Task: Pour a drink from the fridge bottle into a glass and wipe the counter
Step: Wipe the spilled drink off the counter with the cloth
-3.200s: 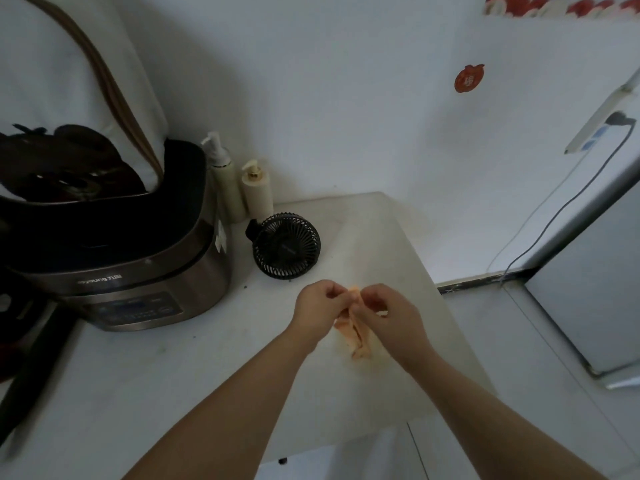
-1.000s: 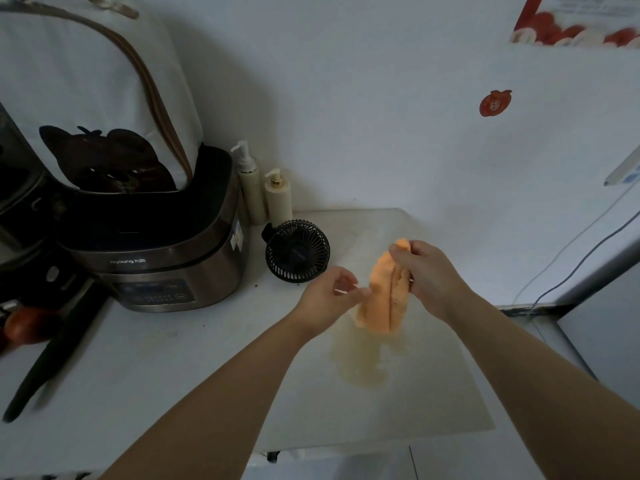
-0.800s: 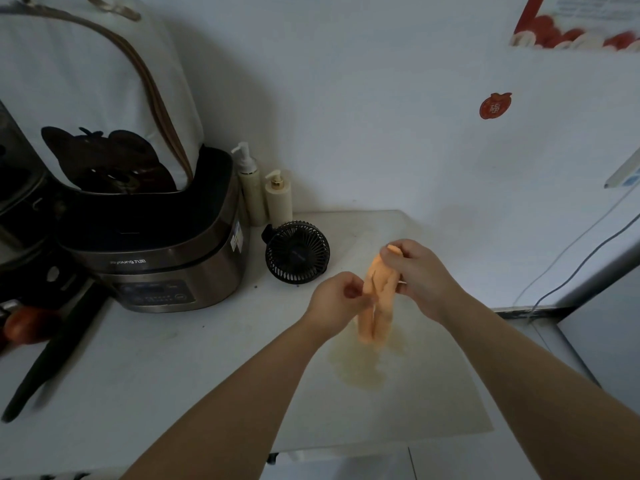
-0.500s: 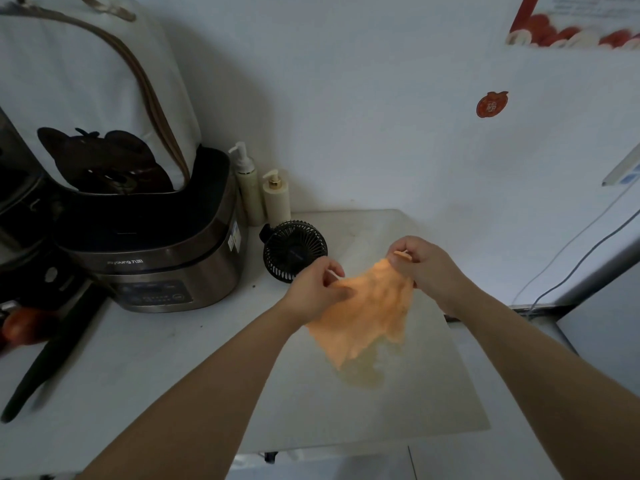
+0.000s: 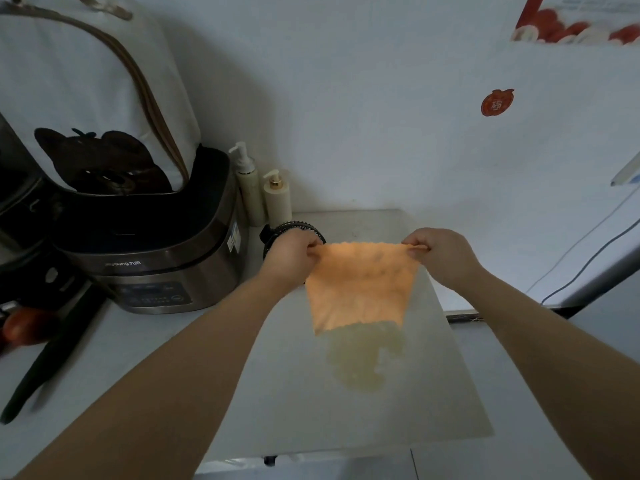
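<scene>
Orange cloth (image 5: 360,285) was held spread wide, top corners pinched by the left hand (image 5: 289,258) and right hand (image 5: 446,254), hanging at the far edge of the yellowish puddle (image 5: 363,358) on the counter (image 5: 433,410). Laying it flat over that puddle, then pressing and gathering inward, was judged best.

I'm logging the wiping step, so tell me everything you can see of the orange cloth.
The orange cloth is thin, soft-looking, roughly square, with scalloped edges. It is spread open and hangs taut between the left hand, pinching its upper left corner, and the right hand, pinching the upper right. Its lower edge hangs over a yellowish wet patch on the white counter; whether it touches cannot be told.
</scene>
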The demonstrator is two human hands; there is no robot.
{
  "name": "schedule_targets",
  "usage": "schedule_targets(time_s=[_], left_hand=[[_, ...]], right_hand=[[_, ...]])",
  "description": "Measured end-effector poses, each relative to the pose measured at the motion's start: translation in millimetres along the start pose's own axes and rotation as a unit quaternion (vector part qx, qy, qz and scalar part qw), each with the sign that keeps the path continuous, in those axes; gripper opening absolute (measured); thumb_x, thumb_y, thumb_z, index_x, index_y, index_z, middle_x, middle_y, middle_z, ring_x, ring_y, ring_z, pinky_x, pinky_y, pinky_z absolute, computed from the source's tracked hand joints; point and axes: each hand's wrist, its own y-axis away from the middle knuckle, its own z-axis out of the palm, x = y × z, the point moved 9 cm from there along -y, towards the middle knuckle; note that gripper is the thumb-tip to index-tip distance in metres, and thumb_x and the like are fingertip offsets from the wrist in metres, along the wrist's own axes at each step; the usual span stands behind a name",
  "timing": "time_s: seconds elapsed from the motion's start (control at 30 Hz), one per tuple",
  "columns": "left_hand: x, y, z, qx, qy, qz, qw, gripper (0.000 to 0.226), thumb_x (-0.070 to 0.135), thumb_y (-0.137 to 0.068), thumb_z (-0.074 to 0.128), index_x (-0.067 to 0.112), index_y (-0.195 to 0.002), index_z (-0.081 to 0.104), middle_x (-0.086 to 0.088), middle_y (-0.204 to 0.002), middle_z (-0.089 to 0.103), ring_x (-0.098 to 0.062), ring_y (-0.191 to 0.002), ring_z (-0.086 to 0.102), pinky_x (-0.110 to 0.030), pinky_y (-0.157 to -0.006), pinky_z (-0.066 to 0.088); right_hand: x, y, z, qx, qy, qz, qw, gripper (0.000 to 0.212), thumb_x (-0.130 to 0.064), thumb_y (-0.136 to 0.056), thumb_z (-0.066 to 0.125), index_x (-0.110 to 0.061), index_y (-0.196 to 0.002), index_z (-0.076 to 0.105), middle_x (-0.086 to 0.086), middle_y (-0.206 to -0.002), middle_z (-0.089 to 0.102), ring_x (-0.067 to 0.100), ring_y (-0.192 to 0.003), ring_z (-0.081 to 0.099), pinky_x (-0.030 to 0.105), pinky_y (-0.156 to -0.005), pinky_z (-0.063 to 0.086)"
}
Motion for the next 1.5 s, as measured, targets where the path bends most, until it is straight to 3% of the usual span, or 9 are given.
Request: schedule_targets(time_s=[0.27, 0.43, 0.53, 0.83, 1.0, 1.17, 1.27, 1.4, 1.5], left_hand=[[5.0, 13.2, 3.5, 0.041, 0.004, 0.048, 0.998, 0.017, -0.002, -0.082, 0.052, 0.003, -0.082, 0.068, -0.005, -0.074, 0.058, -0.023, -0.077, 0.058, -0.026, -0.062, 0.036], [-23.2, 46.8, 56.0, -0.055, -0.040, 0.037, 0.997, 0.023, 0.002, -0.088, 0.050, 0.005, -0.104, 0.067, -0.013, -0.105, 0.060, -0.027, -0.098, 0.055, -0.031, -0.082, 0.040], [-35.8, 72.0, 85.4, -0.100, -0.073, 0.053, 0.991, 0.023, 0.004, -0.089, 0.050, 0.009, -0.104, 0.068, -0.011, -0.106, 0.061, -0.027, -0.100, 0.056, -0.031, -0.085, 0.041], [-43.3, 122.9, 146.5, -0.289, -0.137, 0.077, 0.944, 0.029, 0.011, -0.081, 0.047, 0.017, -0.100, 0.069, -0.002, -0.106, 0.067, -0.022, -0.097, 0.059, -0.031, -0.084, 0.043], [-37.1, 107.0, 150.8, -0.277, 0.016, -0.014, 0.961, 0.045, 0.020, -0.091, 0.046, 0.018, -0.136, 0.047, 0.003, -0.147, 0.038, -0.014, -0.135, 0.032, -0.028, -0.111, 0.025], [-38.1, 95.9, 179.8, -0.210, -0.108, 0.049, 0.970, 0.052, 0.028, -0.102, 0.021, 0.014, -0.150, 0.006, -0.001, -0.160, -0.002, -0.014, -0.147, -0.006, -0.025, -0.116, -0.003], [-44.0, 97.2, 204.6, -0.209, -0.167, 0.067, 0.961, 0.064, 0.045, -0.091, -0.010, 0.017, -0.149, -0.005, -0.001, -0.157, -0.014, -0.017, -0.144, -0.019, -0.029, -0.115, -0.014], [-55.9, 96.9, 214.7, -0.191, -0.197, 0.043, 0.961, 0.067, 0.036, -0.098, -0.007, 0.010, -0.138, 0.041, -0.007, -0.147, 0.040, -0.023, -0.136, 0.037, -0.036, -0.114, 0.011], [-57.1, 95.3, 221.6, -0.191, -0.201, 0.049, 0.960, 0.061, 0.034, -0.100, 0.001, 0.009, -0.135, 0.043, -0.006, -0.144, 0.044, -0.023, -0.132, 0.043, -0.036, -0.109, 0.012]], right_hand=[[8.7, 14.3, 7.5, 0.042, 0.013, -0.030, 0.999, 0.023, 0.004, -0.084, 0.053, -0.007, -0.091, 0.072, 0.006, -0.088, 0.070, 0.013, -0.079, 0.052, 0.000, -0.063, 0.032], [39.7, 55.9, 63.2, -0.054, 0.057, -0.026, 0.997, 0.024, 0.006, -0.084, 0.055, -0.008, -0.091, 0.074, 0.007, -0.094, 0.073, 0.016, -0.083, 0.060, 0.009, -0.062, 0.030], [60.6, 80.6, 91.7, -0.105, 0.047, -0.001, 0.993, 0.026, 0.006, -0.084, 0.055, -0.010, -0.091, 0.074, 0.004, -0.098, 0.073, 0.014, -0.091, 0.062, 0.002, -0.068, 0.033], [80.3, 126.3, 149.4, -0.314, 0.117, 0.024, 0.942, 0.035, -0.012, -0.082, 0.051, -0.027, -0.108, 0.068, -0.004, -0.119, 0.064, 0.016, -0.112, 0.057, 0.024, -0.097, 0.042], [60.2, 101.0, 144.4, -0.189, 0.077, 0.025, 0.979, 0.037, -0.018, -0.093, 0.046, -0.021, -0.129, 0.054, 0.000, -0.136, 0.053, 0.018, -0.125, 0.048, 0.030, -0.105, 0.036], [53.9, 100.9, 185.3, -0.153, 0.110, -0.013, 0.982, 0.050, -0.026, -0.097, 0.024, -0.012, -0.144, 0.031, 0.007, -0.152, 0.029, 0.024, -0.142, 0.025, 0.031, -0.116, 0.014], [68.7, 104.4, 208.7, -0.140, 0.151, -0.004, 0.979, 0.058, -0.032, -0.086, 0.026, -0.008, -0.136, 0.042, 0.013, -0.140, 0.049, 0.031, -0.129, 0.046, 0.033, -0.116, 0.011], [74.9, 104.9, 213.1, -0.087, 0.178, -0.003, 0.980, 0.046, -0.034, -0.098, 0.016, -0.013, -0.134, 0.037, 0.011, -0.134, 0.055, 0.026, -0.126, 0.049, 0.031, -0.111, 0.005], [79.9, 102.6, 212.3, -0.079, 0.207, -0.003, 0.975, 0.056, -0.038, -0.098, 0.002, -0.014, -0.138, 0.033, 0.010, -0.140, 0.049, 0.020, -0.134, 0.032, 0.031, -0.112, 0.005]])
